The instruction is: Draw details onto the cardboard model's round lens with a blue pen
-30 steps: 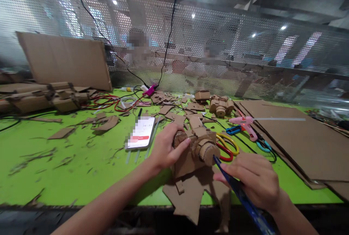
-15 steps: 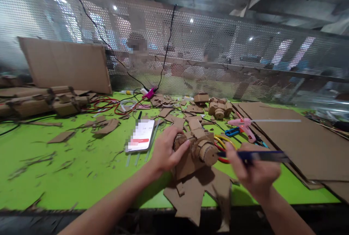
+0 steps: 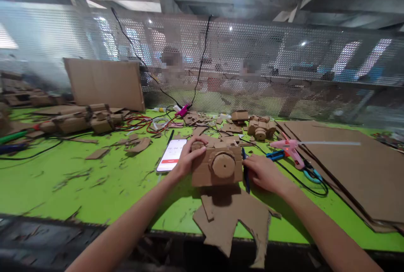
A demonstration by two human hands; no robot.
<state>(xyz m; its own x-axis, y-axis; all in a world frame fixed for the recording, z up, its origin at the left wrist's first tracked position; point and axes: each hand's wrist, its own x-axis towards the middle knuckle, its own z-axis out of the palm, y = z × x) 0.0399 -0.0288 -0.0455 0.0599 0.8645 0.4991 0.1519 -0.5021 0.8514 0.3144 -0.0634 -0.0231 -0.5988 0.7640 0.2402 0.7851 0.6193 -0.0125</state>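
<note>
A cardboard model camera [image 3: 205, 175] with a round lens [image 3: 223, 165] on its front faces me, tilted slightly. My left hand [image 3: 189, 156] is closed around its left end, thumb on the front. On the opposite side my right hand [image 3: 260, 173] is closed on a slim dark-blue tool [image 3: 247, 181], held close against the model's right side. Whether the tool touches the cardboard I cannot tell. Below lies a jagged cardboard offcut [image 3: 227, 209] that overhangs the table's front edge.
A phone [image 3: 168, 160] lies to the left. A pink glue gun [image 3: 292, 150] and teal-handled scissors [image 3: 312, 175] lie to the right, beside large cardboard sheets [image 3: 353, 171]. Another cardboard camera [image 3: 261, 126] stands behind. Scraps litter the green table [image 3: 126, 192]; a perforated metal screen [image 3: 284, 49] rises behind.
My right hand has moved left with the tool, from out in front to the model's right side. The model has turned so its lens faces me more squarely. The whole view has shifted.
</note>
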